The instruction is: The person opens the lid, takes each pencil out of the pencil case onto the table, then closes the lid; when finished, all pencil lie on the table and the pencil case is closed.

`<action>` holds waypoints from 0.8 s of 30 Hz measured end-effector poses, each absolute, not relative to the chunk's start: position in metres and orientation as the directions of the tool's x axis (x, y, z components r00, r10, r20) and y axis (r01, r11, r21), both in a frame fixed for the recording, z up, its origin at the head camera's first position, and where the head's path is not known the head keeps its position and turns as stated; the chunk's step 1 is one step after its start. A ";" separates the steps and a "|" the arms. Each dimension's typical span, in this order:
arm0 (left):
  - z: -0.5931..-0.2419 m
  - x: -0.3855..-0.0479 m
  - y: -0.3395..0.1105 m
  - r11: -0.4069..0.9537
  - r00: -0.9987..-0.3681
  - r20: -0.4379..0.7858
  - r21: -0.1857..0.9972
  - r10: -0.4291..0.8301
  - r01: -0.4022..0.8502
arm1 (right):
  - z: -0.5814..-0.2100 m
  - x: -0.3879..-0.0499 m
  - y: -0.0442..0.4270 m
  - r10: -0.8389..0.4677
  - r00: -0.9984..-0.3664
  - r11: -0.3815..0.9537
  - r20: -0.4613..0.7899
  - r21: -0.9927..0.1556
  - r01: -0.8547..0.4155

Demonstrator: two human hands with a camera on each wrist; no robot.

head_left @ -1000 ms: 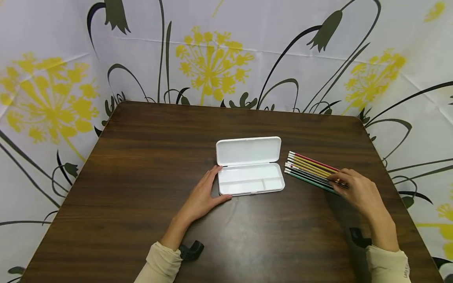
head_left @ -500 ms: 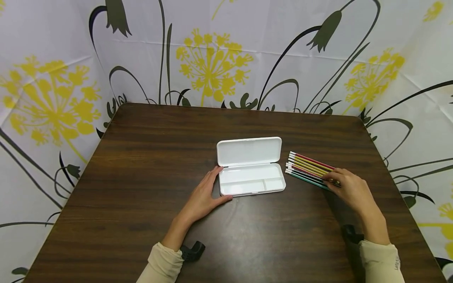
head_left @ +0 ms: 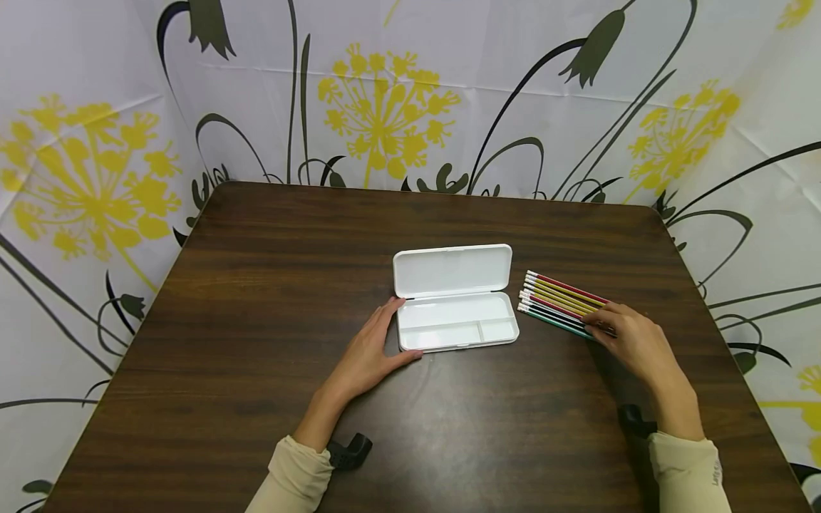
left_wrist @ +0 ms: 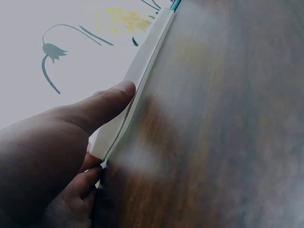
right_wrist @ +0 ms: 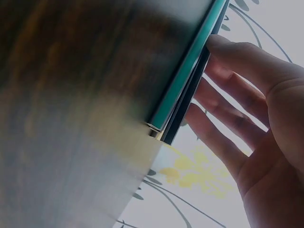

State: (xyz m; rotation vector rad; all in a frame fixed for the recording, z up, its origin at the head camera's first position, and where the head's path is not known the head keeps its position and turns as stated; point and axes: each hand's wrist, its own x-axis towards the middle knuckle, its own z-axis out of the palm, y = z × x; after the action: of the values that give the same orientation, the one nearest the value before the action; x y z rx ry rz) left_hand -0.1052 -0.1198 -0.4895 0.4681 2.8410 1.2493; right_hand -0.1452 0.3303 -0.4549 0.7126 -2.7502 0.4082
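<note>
A white pencil case [head_left: 454, 306] lies unfolded on the table, its lid [head_left: 452, 271] tipped back and its tray divided into compartments. My left hand [head_left: 359, 360] holds the case at its left end, thumb along the front side and index finger at the hinge corner. To the right of the case, red, yellow, black and green pencils [head_left: 558, 299] lie side by side, white erasers toward the case. My right hand [head_left: 635, 349] grips pencils near their far ends. In the right wrist view the thumb touches a black pencil [right_wrist: 183, 107], beside a green pencil [right_wrist: 187, 64]. The other pencils' ends are hidden there.
The dark wooden table [head_left: 288, 256] has a patterned white cloth [head_left: 513, 71] with yellow flowers hanging behind it and at the sides. A black wrist strap [head_left: 349, 452] is on the left forearm, and a similar dark one [head_left: 635, 420] is on the right.
Between one second and half a second ago, my right hand shifted left along the pencils. Since then it has stayed about in place. My left hand has kept its hold on the case.
</note>
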 end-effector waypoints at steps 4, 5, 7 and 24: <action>-0.489 -0.105 -0.119 0.636 -0.954 0.120 0.721 0.275 0.274 | -0.455 -0.145 0.332 -0.426 -0.844 0.840 0.326 -0.204 -0.503; -0.489 -0.105 -0.119 0.635 -0.953 0.123 0.721 0.275 0.276 | -0.455 -0.145 0.332 -0.426 -0.844 0.840 0.326 -0.205 -0.503; -0.489 -0.105 -0.119 0.634 -0.952 0.127 0.721 0.277 0.281 | -0.456 -0.145 0.332 -0.426 -0.843 0.839 0.329 -0.205 -0.504; -0.489 -0.105 -0.119 0.632 -0.953 0.127 0.723 0.276 0.280 | -0.436 -0.167 0.304 -0.476 -0.801 0.809 0.364 -0.174 -0.561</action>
State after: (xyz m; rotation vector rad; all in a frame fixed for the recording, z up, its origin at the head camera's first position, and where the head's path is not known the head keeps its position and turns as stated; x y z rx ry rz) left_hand -0.1046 -0.1191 -0.4891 0.4837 2.8417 1.2603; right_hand -0.1675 0.3038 -0.4357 0.7920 -2.6924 0.3952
